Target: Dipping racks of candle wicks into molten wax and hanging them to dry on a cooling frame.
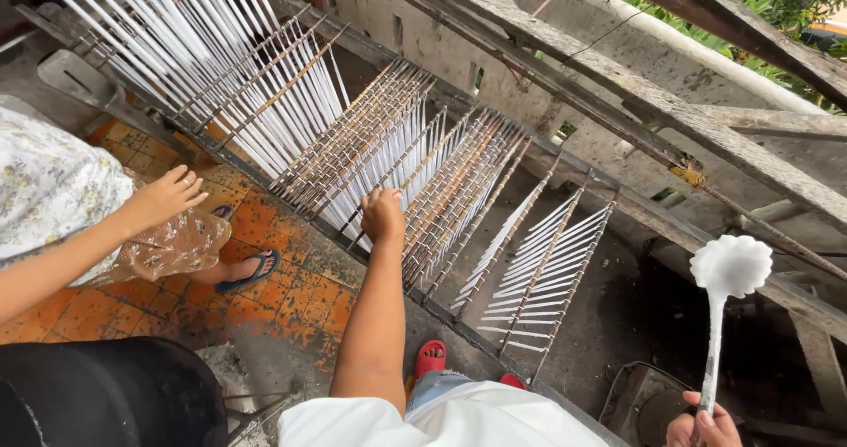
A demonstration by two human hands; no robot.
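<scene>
Looking down from the head view, I see my left hand (382, 215) stretched forward, its fingers curled shut around the end of one thin brown bamboo rod (422, 220) in a slanted rack of such rods, each hung with rows of white wax-coated tapers (265, 85). The gripped rod lies in the middle cluster; a denser bank of white tapers stands to the upper left, and a sparser set of rods (543, 266) lies to the right. My right hand (703, 425), at the lower right edge, has its fingers wrapped about the handle of a long white-encrusted ladle with a scalloped round bowl (730, 266), held upright over the dark pit. Weathered grey wooden beams (635, 85) cross above the rack. At left, another person's hand (172, 193), fingers loosely spread, hovers near the rack's edge above worn orange floor tiles (291, 301); that person's foot wears a blue flip-flop (251, 272). My own red sandals (430, 357) show below my arm.
</scene>
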